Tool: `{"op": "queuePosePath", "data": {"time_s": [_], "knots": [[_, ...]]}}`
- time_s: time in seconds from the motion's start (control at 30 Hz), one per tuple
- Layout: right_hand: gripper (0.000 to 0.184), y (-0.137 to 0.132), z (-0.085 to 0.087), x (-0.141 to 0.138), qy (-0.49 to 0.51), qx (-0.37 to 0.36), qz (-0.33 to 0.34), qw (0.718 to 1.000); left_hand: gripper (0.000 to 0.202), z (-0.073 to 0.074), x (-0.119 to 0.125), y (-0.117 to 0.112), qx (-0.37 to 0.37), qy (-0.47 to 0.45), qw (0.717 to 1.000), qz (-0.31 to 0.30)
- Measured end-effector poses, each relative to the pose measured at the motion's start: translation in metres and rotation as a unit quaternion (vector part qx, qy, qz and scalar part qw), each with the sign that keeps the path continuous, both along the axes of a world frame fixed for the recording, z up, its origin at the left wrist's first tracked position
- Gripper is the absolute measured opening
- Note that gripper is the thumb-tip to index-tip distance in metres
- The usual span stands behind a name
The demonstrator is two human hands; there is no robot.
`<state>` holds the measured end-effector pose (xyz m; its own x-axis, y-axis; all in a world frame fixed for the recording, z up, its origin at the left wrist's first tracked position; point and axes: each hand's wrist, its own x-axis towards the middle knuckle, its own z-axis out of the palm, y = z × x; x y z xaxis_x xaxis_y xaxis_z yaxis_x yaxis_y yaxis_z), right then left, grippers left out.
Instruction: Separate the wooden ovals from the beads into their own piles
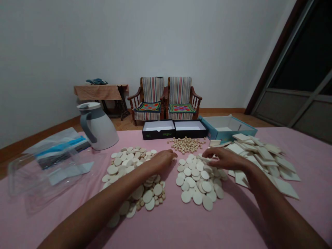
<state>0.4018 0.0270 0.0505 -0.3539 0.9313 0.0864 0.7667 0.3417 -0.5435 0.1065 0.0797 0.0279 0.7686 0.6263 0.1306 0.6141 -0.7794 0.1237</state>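
Note:
My left hand (164, 159) is between two groups of pieces, its fingers drawn together; whatever they may hold is hidden. Under its forearm spreads a mixed heap of round white discs (127, 162) and small wooden cubes (157, 200). Just beyond its fingertips lies a pile of small tan wooden pieces (187, 144). My right hand (225, 157) hovers at the far right side of a second pile of white discs (195, 178), thumb and fingers apart, with nothing visible between them. Beside its wrist is a heap of flat, pale square tiles (264, 157).
At the table's far edge stand two shallow black box trays (158, 134) and a light blue box (233, 134). To the left are a grey-white jug (102, 129), a clear plastic container (38, 180) and a blue package (61, 148). Pink cloth (181, 228) covers the table.

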Motion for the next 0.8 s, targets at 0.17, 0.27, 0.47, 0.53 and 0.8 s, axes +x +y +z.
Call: {"op": "queuePosePath", "data": {"time_s": [0.17, 0.27, 0.47, 0.53, 0.8], "knots": [[0.023, 0.025, -0.029, -0.004, 0.053, 0.117, -0.171, 0.977, 0.022, -0.015, 0.015, 0.0, 0.026, -0.003, 1.0, 0.013], [0.028, 0.035, -0.054, -0.01, 0.083, 0.171, -0.222, 0.957, 0.014, -0.02, 0.019, 0.007, 0.031, -0.001, 0.999, 0.023], [0.031, 0.039, -0.083, -0.01, 0.075, 0.223, -0.251, 0.939, 0.014, -0.005, 0.034, 0.039, 0.043, -0.045, 0.995, 0.084], [0.028, 0.041, -0.086, -0.009, 0.047, 0.225, -0.238, 0.944, 0.028, 0.006, 0.036, 0.046, 0.062, -0.086, 0.988, 0.113], [0.022, 0.043, -0.09, -0.007, 0.011, 0.211, -0.22, 0.952, 0.024, 0.026, -0.024, 0.055, 0.041, -0.079, 0.98, 0.176]]}}
